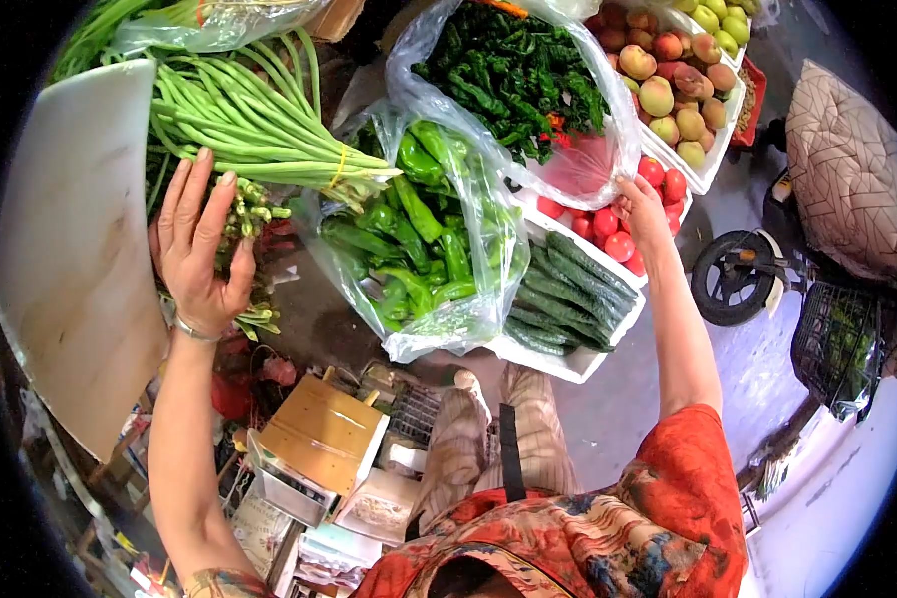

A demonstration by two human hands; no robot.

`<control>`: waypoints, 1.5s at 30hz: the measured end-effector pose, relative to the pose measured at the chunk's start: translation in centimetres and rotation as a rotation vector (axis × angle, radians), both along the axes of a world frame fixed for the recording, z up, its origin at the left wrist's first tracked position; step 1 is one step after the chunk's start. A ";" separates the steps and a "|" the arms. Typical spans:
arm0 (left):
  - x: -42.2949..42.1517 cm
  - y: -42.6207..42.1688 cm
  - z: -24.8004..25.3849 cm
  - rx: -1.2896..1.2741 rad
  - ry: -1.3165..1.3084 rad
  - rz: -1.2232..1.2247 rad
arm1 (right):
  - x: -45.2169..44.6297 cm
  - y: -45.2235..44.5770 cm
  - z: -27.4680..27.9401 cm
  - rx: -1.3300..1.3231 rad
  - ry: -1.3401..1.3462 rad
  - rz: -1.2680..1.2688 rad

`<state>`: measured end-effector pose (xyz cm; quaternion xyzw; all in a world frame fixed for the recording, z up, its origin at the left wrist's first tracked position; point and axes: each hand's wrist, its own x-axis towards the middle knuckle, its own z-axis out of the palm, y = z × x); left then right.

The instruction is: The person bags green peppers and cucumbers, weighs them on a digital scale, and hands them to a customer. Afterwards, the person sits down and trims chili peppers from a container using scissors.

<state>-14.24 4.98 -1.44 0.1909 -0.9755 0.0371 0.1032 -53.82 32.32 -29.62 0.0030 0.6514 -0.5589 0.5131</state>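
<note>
My left hand (194,249), fingers stretched, is beside a bunch of thin green stalks (244,209), partly covering it. Just above lie long green beans (249,115) tied with a yellow band. At the right, my right hand (643,209) has its fingers closed on the rim of a clear plastic bag (623,110). Dark green wrinkled peppers (508,70) fill much of that bag, with a few bits of red. Red tomatoes (618,246) sit under and around my right hand. Between my hands, another clear bag holds larger green peppers (419,234).
Cucumbers (568,294) lie in a white foam box (573,371). Peaches (678,80) and green fruit (723,20) stand behind. A white board (80,239) leans at the left. Below it is a wooden box (319,429) among clutter. A wheeled vehicle with a basket (837,334) stands right.
</note>
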 end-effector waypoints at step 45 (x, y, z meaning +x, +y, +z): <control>0.0 -0.3 -0.2 0.023 -0.015 -0.004 | 5.9 -12.0 3.6 -0.122 1.363 0.432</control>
